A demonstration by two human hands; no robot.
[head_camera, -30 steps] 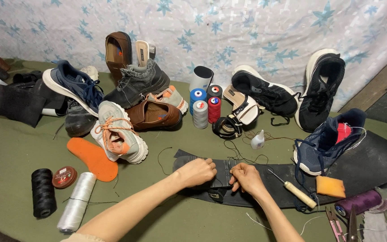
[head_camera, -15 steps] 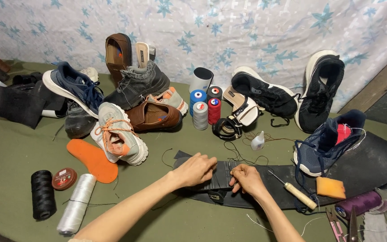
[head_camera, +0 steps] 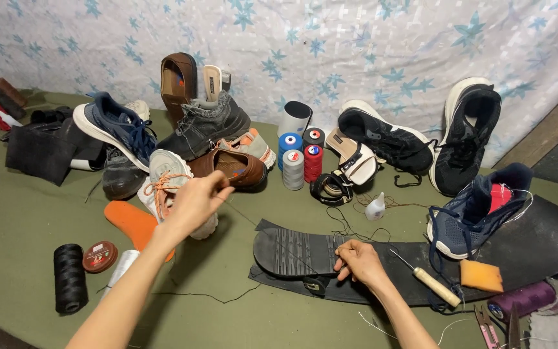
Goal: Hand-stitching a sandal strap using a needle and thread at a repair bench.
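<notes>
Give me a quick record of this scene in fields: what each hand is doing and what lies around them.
Left hand: raised, pinching a thin dark thread pulled taut
Right hand: pressed on the black rubber sole, fingers at the thread's lower end
Near right hand: awl with wooden handle, orange sponge, purple spool
Near left hand: orange insole, black spool, round tin
Behind: thread spools, glue bottle, brown shoe, navy sneaker
Surface: green cloth
</notes>
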